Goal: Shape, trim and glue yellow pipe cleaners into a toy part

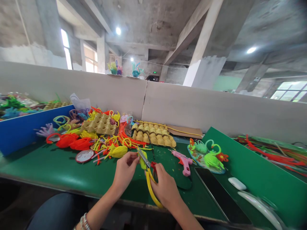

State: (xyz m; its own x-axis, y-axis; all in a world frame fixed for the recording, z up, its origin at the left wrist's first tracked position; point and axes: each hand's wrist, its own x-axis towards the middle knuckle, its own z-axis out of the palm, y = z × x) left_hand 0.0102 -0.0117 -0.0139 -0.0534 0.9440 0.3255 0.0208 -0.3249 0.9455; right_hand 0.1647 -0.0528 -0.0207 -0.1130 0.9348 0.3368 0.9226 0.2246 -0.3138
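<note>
My right hand (pixel 165 188) grips scissors (pixel 146 161) with red and yellow handles, their blades pointing up and left. My left hand (pixel 126 169) pinches a yellow-green pipe cleaner piece (pixel 143 163) right at the blades. A long yellow pipe cleaner (pixel 151 191) curves down under my right hand toward the table's front edge. Both hands hover over the green table (pixel 72 172) near its front edge.
A pile of coloured pipe cleaners (pixel 107 140) and egg cartons (pixel 153 134) lies behind the hands. A pink glue gun (pixel 183 161), a plate with green figures (pixel 207 155), a dark phone (pixel 218 195), a blue box (pixel 21 131) and a cardboard wall (pixel 192 108) surround them.
</note>
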